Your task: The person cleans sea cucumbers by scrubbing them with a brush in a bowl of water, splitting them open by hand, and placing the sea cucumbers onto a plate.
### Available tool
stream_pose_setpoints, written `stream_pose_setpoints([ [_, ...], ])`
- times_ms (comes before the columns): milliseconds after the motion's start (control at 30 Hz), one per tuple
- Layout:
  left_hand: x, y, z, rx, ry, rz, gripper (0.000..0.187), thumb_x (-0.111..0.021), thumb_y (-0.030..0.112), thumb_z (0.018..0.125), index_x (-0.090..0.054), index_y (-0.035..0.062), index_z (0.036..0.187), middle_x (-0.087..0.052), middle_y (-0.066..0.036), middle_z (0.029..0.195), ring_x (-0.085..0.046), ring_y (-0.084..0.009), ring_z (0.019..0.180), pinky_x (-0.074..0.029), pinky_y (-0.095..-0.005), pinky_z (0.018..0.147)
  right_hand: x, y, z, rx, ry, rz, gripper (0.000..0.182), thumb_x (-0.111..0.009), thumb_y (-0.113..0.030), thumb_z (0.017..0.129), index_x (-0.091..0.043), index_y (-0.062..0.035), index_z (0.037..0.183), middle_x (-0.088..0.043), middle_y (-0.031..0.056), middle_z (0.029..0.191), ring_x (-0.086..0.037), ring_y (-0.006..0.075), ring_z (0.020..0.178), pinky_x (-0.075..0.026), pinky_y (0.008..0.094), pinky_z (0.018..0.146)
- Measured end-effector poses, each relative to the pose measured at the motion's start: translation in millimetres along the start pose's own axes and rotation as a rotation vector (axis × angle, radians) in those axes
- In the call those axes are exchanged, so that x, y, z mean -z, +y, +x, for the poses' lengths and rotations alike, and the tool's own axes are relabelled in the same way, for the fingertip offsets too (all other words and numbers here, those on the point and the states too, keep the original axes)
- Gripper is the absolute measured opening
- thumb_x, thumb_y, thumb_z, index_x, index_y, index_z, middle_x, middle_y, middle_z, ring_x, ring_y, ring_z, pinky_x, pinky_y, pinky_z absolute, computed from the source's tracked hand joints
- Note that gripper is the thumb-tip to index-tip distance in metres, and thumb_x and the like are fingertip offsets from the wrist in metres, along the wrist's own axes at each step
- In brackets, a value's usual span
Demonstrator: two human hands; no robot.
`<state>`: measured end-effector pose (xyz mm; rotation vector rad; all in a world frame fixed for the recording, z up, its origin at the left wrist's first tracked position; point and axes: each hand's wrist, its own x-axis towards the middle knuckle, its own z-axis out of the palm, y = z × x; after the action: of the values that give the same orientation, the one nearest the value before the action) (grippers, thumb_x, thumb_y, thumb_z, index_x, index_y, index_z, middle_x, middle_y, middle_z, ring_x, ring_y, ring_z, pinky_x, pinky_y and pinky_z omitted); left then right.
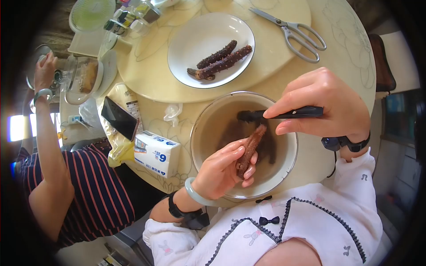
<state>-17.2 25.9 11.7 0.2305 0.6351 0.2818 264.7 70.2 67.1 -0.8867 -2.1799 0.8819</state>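
Observation:
My left hand (224, 170) is wrapped round a reddish-brown sea cucumber (251, 150), held tilted over an enamel basin (287, 174) of murky water. Above it, my right hand (321, 104) grips a small black brush (297, 113) by its handle, the dark head pointing left over the basin. Dark shapes, blurred by the water, lie in the basin behind the held sea cucumber. Just beyond the basin is a white plate (188, 46) with dark, bumpy sea cucumbers (225, 61) on it.
Grey-handled scissors (295, 35) lie at the back right. Left of the basin are a tissue pack (156, 153), a phone (119, 118) and a crumpled tissue (173, 113). Small jars (128, 20) stand at the back left. Another person in a striped top (95, 186) is at the left, one arm raised.

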Motion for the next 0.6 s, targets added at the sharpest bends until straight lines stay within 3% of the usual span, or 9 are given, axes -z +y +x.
stream_pose_setpoints([
  [167,-9.7,-15.9,3.6,-0.164,0.172,-0.031,0.044,-0.055,0.019,0.105,-0.040,0.0044,0.143,-0.057,-0.008,0.109,-0.061,-0.0203,0.088,-0.050,-0.0329,0.074,-6.0,-6.3,1.1,-0.001,0.018,-0.007,0.026,-0.085,-0.018,0.079,-0.079,-0.0039,0.100,-0.071,0.0113,0.076,-0.065,0.0253,0.064,-0.048,0.0348,0.057],
  [300,-12.3,-25.4,2.6,-0.278,0.234,-0.064,0.042,-0.059,0.016,0.102,-0.040,0.0043,0.138,-0.057,-0.007,0.109,-0.065,-0.0204,0.087,-0.052,-0.0316,0.069,-10.8,-13.9,1.0,0.055,0.046,-0.065,0.027,-0.085,-0.018,0.077,-0.079,-0.0047,0.099,-0.071,0.0114,0.077,-0.065,0.0268,0.064,-0.048,0.0362,0.058],
  [400,-4.7,-31.5,6.1,-0.345,0.120,-0.189,0.035,-0.061,0.014,0.100,-0.043,0.0047,0.129,-0.056,-0.004,0.100,-0.063,-0.0165,0.073,-0.049,-0.0267,0.055,-13.3,-19.0,0.0,0.058,0.059,-0.098,0.023,-0.083,-0.014,0.077,-0.078,-0.0040,0.097,-0.070,0.0114,0.075,-0.065,0.0287,0.064,-0.049,0.0364,0.057],
  [567,1.0,-31.9,8.9,-0.424,0.085,-0.296,0.028,-0.054,0.016,0.103,-0.050,0.0114,0.130,-0.056,-0.005,0.099,-0.058,-0.0167,0.071,-0.043,-0.0296,0.057,-19.7,-24.8,-6.4,-0.009,0.007,-0.251,0.016,-0.079,-0.012,0.077,-0.077,-0.0045,0.092,-0.072,0.0101,0.076,-0.067,0.0301,0.067,-0.053,0.0392,0.060],
  [600,0.3,-31.0,8.6,-0.445,0.092,-0.328,0.030,-0.054,0.015,0.102,-0.051,0.0105,0.131,-0.058,-0.006,0.102,-0.057,-0.0162,0.073,-0.041,-0.0300,0.057,-18.2,-28.0,-6.3,-0.026,-0.039,-0.270,0.019,-0.077,-0.014,0.079,-0.076,-0.0041,0.096,-0.073,0.0107,0.079,-0.069,0.0302,0.071,-0.055,0.0399,0.064],
])
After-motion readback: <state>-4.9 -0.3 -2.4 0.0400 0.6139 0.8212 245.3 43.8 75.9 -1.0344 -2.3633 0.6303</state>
